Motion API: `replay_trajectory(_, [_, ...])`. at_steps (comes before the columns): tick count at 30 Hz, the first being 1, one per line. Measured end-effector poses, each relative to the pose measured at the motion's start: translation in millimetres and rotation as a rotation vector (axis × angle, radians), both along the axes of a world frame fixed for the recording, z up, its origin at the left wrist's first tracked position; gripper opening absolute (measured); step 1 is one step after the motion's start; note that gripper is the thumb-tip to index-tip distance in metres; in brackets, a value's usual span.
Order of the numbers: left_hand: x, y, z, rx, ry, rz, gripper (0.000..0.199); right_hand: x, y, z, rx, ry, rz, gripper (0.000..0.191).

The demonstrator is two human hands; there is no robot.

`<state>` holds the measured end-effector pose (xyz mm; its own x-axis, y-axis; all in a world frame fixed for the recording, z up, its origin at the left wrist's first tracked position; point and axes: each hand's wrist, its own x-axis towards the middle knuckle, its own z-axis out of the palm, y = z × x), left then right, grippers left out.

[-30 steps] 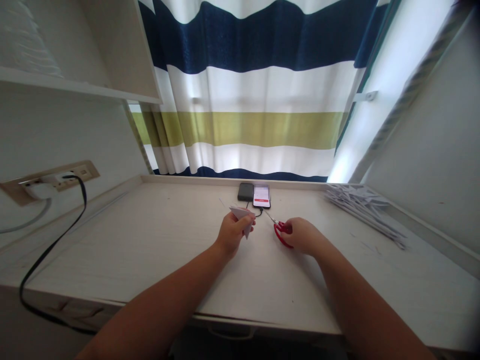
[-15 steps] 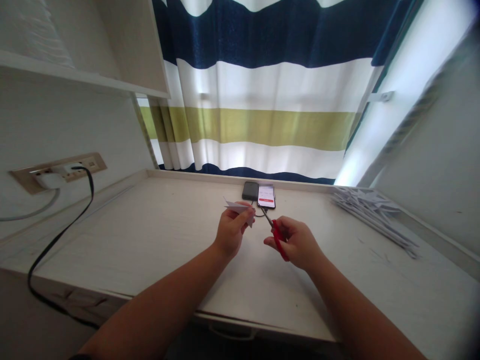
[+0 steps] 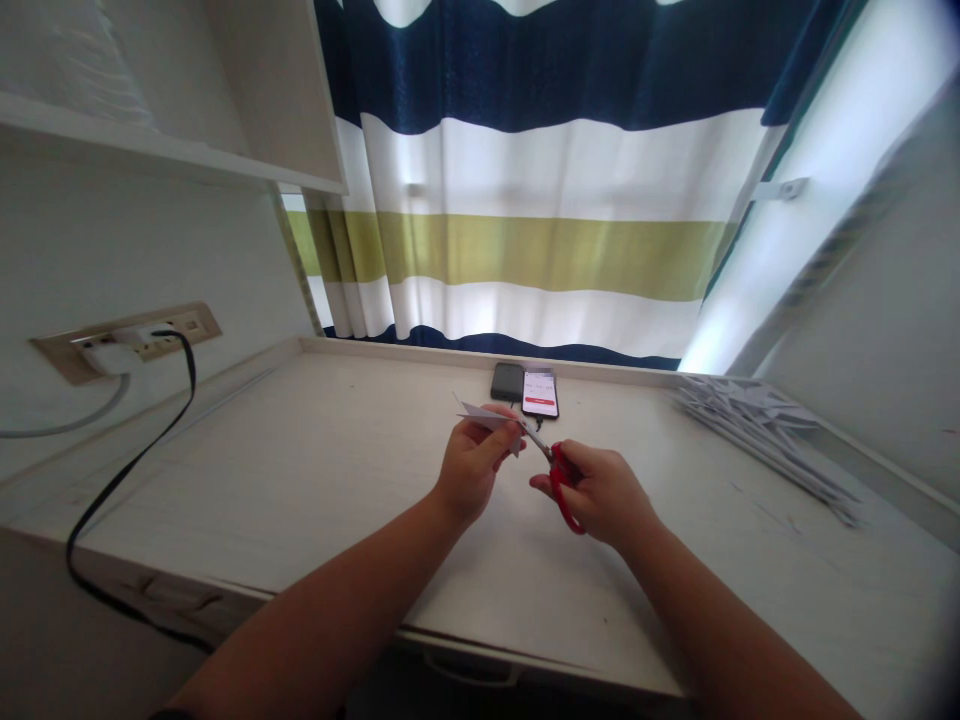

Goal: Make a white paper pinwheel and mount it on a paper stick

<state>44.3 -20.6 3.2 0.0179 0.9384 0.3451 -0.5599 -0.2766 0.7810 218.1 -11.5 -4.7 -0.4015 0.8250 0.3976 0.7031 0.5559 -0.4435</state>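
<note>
My left hand pinches a small folded piece of white paper above the middle of the desk; the fingers hide part of it. Around the red handles of a pair of scissors my right hand is closed, with the thumb on the near handle. The metal blades point up and left, and their tips are at the paper's right edge beside my left fingers. Whether the blades touch the paper I cannot tell.
Behind my hands, a lit phone lies beside a dark power bank at the back of the white desk. Paper strips are piled at the right. A black cable hangs from the wall socket at left.
The scissors' blades have come nearer to the paper, and their tips now meet its right edge. The handles look spread a little wider. The whole view has shifted slightly.
</note>
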Motion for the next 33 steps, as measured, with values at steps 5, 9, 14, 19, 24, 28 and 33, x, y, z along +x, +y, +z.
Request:
replay_trajectory(5, [0.5,2.8,-4.3,-0.001,-0.031,-0.021,0.010,0.0,0.6,-1.4,0.005,-0.014,-0.012,0.036])
replay_trajectory(9, [1.2,4.5,-6.9,-0.003,-0.041,-0.038,0.011,0.2,1.0,-2.6,0.015,-0.011,-0.010,0.036])
replay_trajectory(14, [1.2,5.1,-8.7,0.004,-0.040,-0.057,0.009,-0.9,0.0,-1.0,0.009,-0.028,-0.013,0.036])
replay_trajectory(19, [1.5,5.4,-9.1,-0.008,-0.039,-0.055,0.011,-2.1,-1.4,0.4,0.007,-0.054,-0.035,0.038])
replay_trajectory(24, [2.2,5.8,-9.2,-0.030,-0.027,-0.036,0.011,-3.9,-2.1,-0.3,-0.006,-0.065,-0.055,0.042])
replay_trajectory(28, [2.7,6.2,-10.6,-0.035,-0.027,-0.027,0.010,-5.7,-2.7,-0.6,-0.005,-0.068,-0.064,0.042])
replay_trajectory(33, [3.1,6.7,-11.6,-0.037,-0.036,-0.014,0.010,-6.2,-2.8,-1.4,-0.004,-0.071,-0.076,0.042])
